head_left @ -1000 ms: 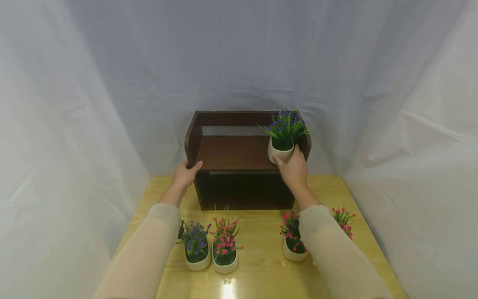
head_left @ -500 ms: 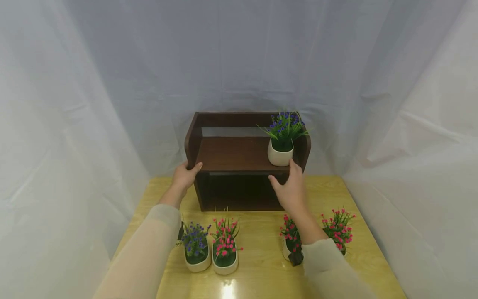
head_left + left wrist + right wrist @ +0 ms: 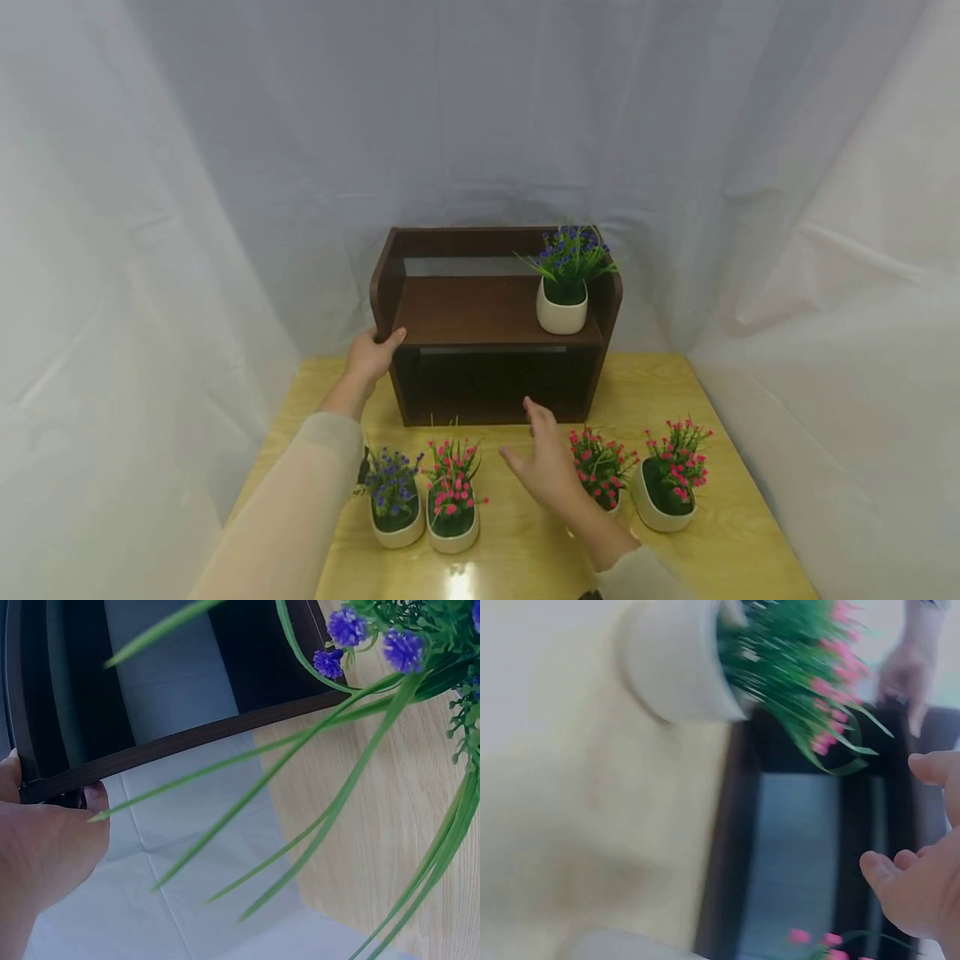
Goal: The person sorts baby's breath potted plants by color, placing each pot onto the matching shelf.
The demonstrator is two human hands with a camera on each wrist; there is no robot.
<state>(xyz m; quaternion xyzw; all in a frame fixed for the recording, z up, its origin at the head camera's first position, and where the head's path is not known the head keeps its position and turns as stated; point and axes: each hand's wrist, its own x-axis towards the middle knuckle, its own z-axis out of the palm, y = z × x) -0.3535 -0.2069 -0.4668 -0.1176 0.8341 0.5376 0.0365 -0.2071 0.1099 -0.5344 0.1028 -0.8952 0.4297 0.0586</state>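
My left hand (image 3: 369, 358) gripped the side of the shelf (image 3: 465, 310), left of centre in the head view, thumb over the board. My right hand (image 3: 551, 468) was empty, thumb and fingers spread, low and right of centre near a pink plant (image 3: 604, 468). A purple plant (image 3: 564, 292) stood on the shelf, right of centre. On the worktop (image 3: 517, 567) stood another pink plant (image 3: 670, 490), lower right, and a purple-pink pair (image 3: 452, 508), lower left.

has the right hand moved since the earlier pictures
Yes: against the dark brown shelf in the head view, the right hand has come off the pot on it, down the picture and slightly left.
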